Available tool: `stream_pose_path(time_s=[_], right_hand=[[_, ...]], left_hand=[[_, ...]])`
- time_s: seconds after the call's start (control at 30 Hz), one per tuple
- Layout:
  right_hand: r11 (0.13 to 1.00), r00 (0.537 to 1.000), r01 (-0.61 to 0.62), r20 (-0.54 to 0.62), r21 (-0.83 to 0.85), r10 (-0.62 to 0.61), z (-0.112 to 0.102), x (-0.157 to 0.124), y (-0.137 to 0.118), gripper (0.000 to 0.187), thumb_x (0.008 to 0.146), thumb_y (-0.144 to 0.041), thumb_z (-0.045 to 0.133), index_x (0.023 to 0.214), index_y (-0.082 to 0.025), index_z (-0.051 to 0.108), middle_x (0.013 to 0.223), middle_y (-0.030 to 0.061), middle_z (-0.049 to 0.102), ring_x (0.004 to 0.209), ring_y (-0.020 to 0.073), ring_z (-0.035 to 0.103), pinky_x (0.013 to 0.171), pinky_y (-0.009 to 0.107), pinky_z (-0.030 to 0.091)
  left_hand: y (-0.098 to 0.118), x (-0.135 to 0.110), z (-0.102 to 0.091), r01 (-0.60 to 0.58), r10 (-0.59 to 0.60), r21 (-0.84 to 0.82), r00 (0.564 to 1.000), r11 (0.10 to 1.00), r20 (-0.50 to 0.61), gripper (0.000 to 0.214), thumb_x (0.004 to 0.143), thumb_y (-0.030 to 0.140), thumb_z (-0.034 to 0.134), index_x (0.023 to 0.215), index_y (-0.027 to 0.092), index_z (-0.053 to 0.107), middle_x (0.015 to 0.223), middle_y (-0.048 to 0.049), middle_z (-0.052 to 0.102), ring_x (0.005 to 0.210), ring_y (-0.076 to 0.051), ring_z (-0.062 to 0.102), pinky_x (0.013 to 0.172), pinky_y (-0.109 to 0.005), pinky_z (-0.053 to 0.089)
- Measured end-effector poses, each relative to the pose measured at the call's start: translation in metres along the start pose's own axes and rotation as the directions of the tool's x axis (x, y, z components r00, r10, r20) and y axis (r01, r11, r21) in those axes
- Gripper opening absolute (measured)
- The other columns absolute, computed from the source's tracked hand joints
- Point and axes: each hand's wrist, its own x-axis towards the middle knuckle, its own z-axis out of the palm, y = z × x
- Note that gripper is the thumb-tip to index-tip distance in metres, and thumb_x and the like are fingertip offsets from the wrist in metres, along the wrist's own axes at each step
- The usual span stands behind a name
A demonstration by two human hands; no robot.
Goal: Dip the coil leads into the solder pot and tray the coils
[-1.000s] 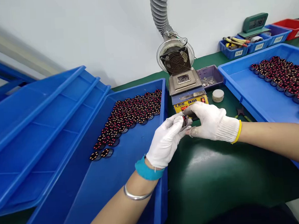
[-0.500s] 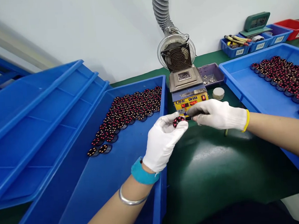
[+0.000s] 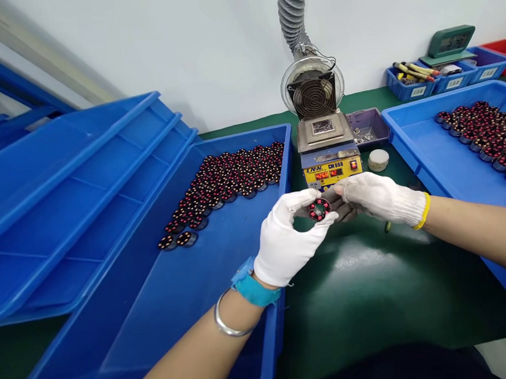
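Observation:
Between the fingertips and thumb of my white-gloved left hand (image 3: 288,236) is a small stator (image 3: 319,209), a black ring with red coils inside. Its open face is turned up toward me, and green shows through the centre. My right hand (image 3: 376,196), gloved with dark-stained fingers, is just right of the stator, its fingers stretched out beside and partly behind it; I see nothing held in them. Behind both hands stands a solder pot (image 3: 331,170) with lit red digits. Many similar parts (image 3: 238,170) lie in rows in the left blue tray (image 3: 169,297).
A fan on a flexible duct (image 3: 292,10) rises behind the pot. A purple bin (image 3: 371,119) and a round white container (image 3: 378,160) are beside it. The right blue tray (image 3: 431,156) holds more parts. Tilted stacked trays (image 3: 85,182) are at left; a clock (image 3: 452,40) is at back right.
My left hand has tilted the stator so that its open face shows. My right fingers have turned downward and lie closer behind it. The view has shifted slightly left.

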Motion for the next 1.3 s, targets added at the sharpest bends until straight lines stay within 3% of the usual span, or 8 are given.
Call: stream_pose_path(time_s=[0.33,0.43,0.57,0.77,0.93,1.07,1.17,1.3], right_hand=[[0.947,0.999,0.011,-0.031,-0.321,-0.022,-0.004,-0.001,-0.002,0.018,0.082,-0.037,0.063,0.082,-0.019,0.062,0.078,0.0031,0.071,0.068,0.0144,0.067,0.061,0.023,0.050],[0.916,0.996,0.084,0.015,-0.392,-0.085,-0.006,-0.002,-0.003,0.018,0.083,-0.036,0.061,0.085,-0.018,0.062,0.075,0.0021,0.069,0.067,0.0140,0.065,0.058,0.023,0.048],[0.768,0.979,0.147,-0.016,-0.623,-0.201,-0.014,-0.005,-0.011,0.014,0.083,-0.030,0.057,0.080,-0.018,0.063,0.072,0.0001,0.068,0.067,0.0130,0.061,0.057,0.023,0.043],[0.634,0.918,0.133,-0.147,-0.762,-0.369,-0.014,-0.013,-0.009,0.022,0.080,-0.030,0.062,0.100,-0.020,0.067,0.098,0.0024,0.071,0.087,0.0182,0.065,0.073,0.028,0.048],[0.238,0.776,0.308,0.098,-0.921,-0.623,-0.003,-0.014,-0.003,0.038,0.086,-0.032,0.057,0.120,-0.016,0.062,0.114,0.0118,0.067,0.102,0.0255,0.062,0.086,0.038,0.047],[0.043,0.763,0.336,0.245,-0.941,-0.599,0.000,-0.015,-0.006,0.032,0.091,-0.027,0.046,0.115,-0.014,0.063,0.109,0.0146,0.067,0.095,0.0266,0.061,0.082,0.042,0.045],[0.152,0.819,0.326,0.198,-0.933,-0.539,0.003,-0.017,-0.009,0.024,0.088,-0.023,0.046,0.100,-0.014,0.066,0.100,0.0136,0.068,0.090,0.0262,0.061,0.080,0.042,0.044],[0.804,0.976,0.196,0.033,-0.561,-0.214,0.005,-0.018,-0.010,0.015,0.085,-0.021,0.045,0.089,-0.017,0.059,0.085,0.0070,0.068,0.074,0.0171,0.063,0.066,0.029,0.048]], left_hand=[[-0.001,-0.003,-0.001,-0.002,0.003,-0.066,1.000,0.998,0.015,0.046,0.071,0.024,0.079,0.114,0.020,0.064,0.110,-0.0085,0.067,0.100,-0.023,0.068,0.092,-0.040,0.058],[0.006,0.000,0.000,0.161,-0.159,-0.159,0.987,0.974,0.029,0.042,0.068,0.029,0.081,0.107,0.019,0.067,0.107,-0.0084,0.070,0.097,-0.023,0.069,0.091,-0.039,0.058],[0.017,0.009,-0.001,0.462,-0.453,-0.380,0.884,0.801,0.118,0.045,0.068,0.033,0.081,0.106,0.014,0.066,0.102,-0.0092,0.073,0.090,-0.022,0.071,0.086,-0.037,0.060],[0.024,0.014,-0.006,0.478,-0.508,-0.460,0.859,0.748,0.065,0.050,0.062,0.028,0.084,0.104,0.011,0.065,0.100,-0.0093,0.074,0.089,-0.022,0.072,0.087,-0.036,0.060],[0.023,0.010,-0.003,0.468,-0.485,-0.419,0.871,0.778,0.071,0.048,0.059,0.028,0.086,0.100,0.014,0.066,0.099,-0.0085,0.075,0.086,-0.023,0.073,0.080,-0.036,0.063],[0.021,0.007,0.001,0.435,-0.445,-0.363,0.893,0.824,0.060,0.044,0.060,0.032,0.085,0.097,0.016,0.066,0.097,-0.0077,0.075,0.086,-0.023,0.073,0.078,-0.036,0.064],[0.019,0.004,0.001,0.344,-0.352,-0.300,0.936,0.890,0.029,0.042,0.065,0.034,0.082,0.099,0.016,0.065,0.098,-0.0075,0.074,0.087,-0.022,0.072,0.078,-0.035,0.063],[0.015,-0.001,-0.006,-0.018,0.015,-0.053,0.998,0.998,-0.067,0.042,0.067,0.028,0.083,0.103,0.019,0.066,0.101,-0.0074,0.071,0.091,-0.021,0.070,0.081,-0.036,0.061]])
